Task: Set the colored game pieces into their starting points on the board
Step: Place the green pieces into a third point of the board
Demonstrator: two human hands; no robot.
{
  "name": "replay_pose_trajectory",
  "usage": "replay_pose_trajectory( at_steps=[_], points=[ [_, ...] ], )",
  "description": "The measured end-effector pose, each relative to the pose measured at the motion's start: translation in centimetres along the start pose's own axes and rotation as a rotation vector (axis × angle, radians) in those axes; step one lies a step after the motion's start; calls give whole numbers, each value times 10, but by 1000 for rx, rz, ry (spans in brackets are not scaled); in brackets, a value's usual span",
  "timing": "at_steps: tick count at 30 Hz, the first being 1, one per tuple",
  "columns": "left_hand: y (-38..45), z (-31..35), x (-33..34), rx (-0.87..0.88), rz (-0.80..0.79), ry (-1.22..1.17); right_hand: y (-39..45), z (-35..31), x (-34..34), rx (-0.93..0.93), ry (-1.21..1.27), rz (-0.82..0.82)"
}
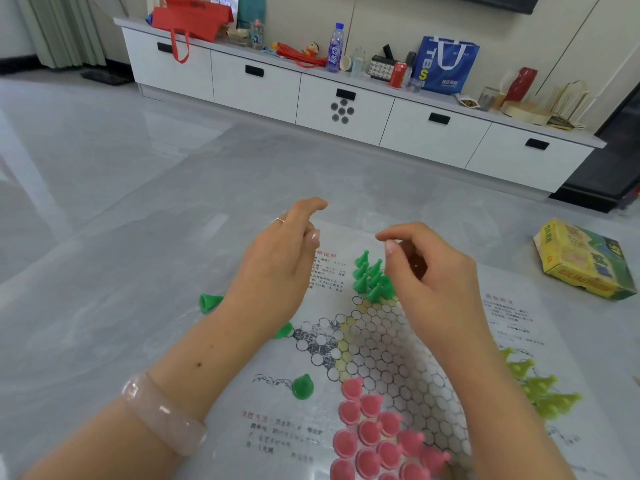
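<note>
Both hands being held above Chinese checkers board. Left hand grip relaxed, apart, holding nothing. Right hand grip curled; contents cannot be told. Green pieces being clustered at far point.

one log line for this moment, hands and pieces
left hand: open, empty | right hand: curled, contents unclear | green pieces: partly placed | loose green piece: lying off the holes

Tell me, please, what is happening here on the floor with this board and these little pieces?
A person is setting up a star-shaped board on the floor. Dark green pieces stand clustered at the far point, pink pieces fill the near point, and yellow-green pieces stand at the right. Three stray green pieces lie on the left. The left hand hovers, holding nothing visible; whether the right hand holds anything is unclear.
</note>
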State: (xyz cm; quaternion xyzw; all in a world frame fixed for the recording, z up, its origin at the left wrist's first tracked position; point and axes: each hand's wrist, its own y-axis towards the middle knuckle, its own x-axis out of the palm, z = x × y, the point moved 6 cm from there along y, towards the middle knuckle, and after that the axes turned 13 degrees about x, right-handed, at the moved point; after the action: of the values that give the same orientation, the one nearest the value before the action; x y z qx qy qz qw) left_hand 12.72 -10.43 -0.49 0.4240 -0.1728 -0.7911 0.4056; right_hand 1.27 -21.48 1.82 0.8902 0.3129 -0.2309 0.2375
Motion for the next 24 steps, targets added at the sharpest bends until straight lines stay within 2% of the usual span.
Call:
replay_pose_trajectory(
  at_steps=[2, 5, 8, 13, 15, 18, 24],
  points=[
    [-3, 5, -7, -32, 103, -46, 0, -15, 5, 37, 9, -128],
    [-2, 8, -13, -229, 238, -220, -7, -35, 19, -36, -251, -341],
    [6, 6, -27, -432, 384, -521, -22, -40, 28, -120, -511, -479],
    [-13, 7, -70, -751, 674, -1107, -64, -28, 48, -62, -681, -797],
    [-33, 13, -77, -865, 761, -1253, -73, -31, 58, -86, -743, -813],
    [-69, 23, -74, -982, 840, -1375, -71, -34, 68, -118, -794, -751],
    [-119, 25, -64, -1133, 816, -1379, -61, -30, 81, -111, -830, -744]
  ],
)
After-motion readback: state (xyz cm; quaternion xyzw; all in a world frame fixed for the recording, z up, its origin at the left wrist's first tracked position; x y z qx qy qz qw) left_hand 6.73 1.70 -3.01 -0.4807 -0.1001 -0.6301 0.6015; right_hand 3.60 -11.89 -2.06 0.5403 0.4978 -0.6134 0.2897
